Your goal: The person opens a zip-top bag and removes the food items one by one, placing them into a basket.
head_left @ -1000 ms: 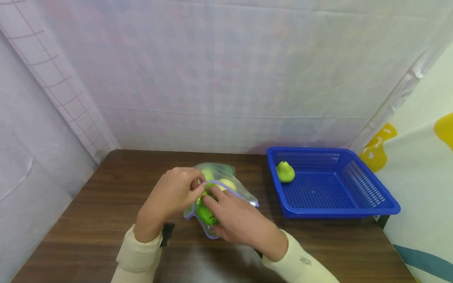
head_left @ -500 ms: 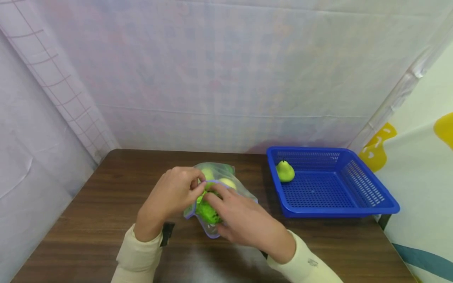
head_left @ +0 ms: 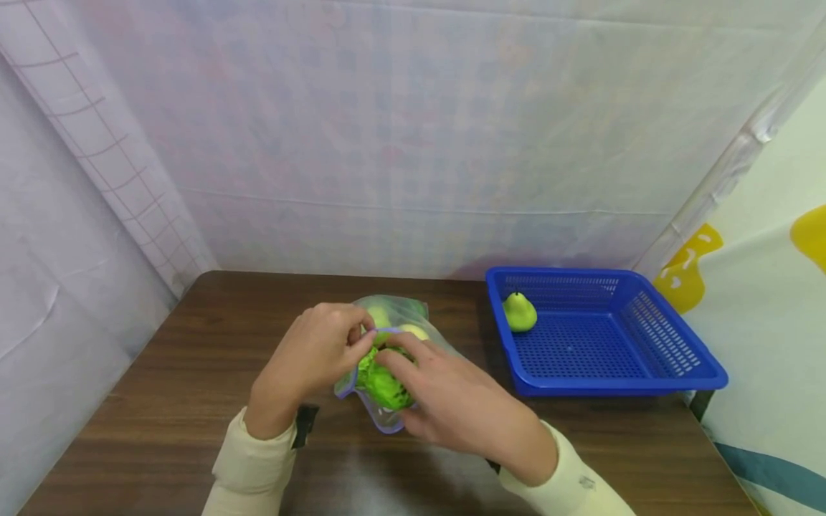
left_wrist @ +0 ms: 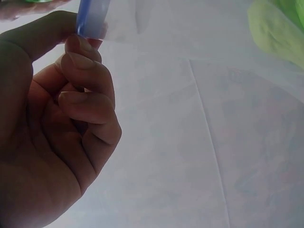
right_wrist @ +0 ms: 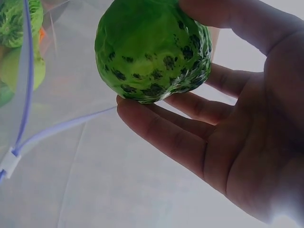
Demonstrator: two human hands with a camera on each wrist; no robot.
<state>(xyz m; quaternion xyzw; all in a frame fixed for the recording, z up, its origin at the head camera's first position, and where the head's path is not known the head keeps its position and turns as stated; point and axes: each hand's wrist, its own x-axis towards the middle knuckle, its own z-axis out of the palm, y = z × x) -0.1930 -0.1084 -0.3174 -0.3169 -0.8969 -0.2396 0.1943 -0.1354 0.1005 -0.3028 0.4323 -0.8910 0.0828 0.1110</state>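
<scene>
My left hand [head_left: 316, 355] pinches the lilac zip rim of a clear zip bag [head_left: 377, 419] between thumb and forefinger; the left wrist view shows that rim [left_wrist: 92, 19] at the fingertips. At the bag's mouth, my right hand [head_left: 452, 387] grips a round green custard apple [head_left: 390, 387]. Its shiny, bumpy skin has dark specks in the right wrist view, where thumb and fingers [right_wrist: 161, 133] hold the custard apple [right_wrist: 147, 57] from opposite sides. Pale yellow-green fruits [head_left: 415, 332] lie inside the bag, partly covered by the right hand.
A blue perforated basket [head_left: 619, 387] stands at the right on the brown wooden table [head_left: 193, 344]. One green pear [head_left: 519, 312] sits at its left side. White cloth [head_left: 400, 143] hangs behind the table.
My right hand has drawn back a little to the right, and the custard apple has shifted right with it. The left hand has kept its pinch on the bag's rim.
</scene>
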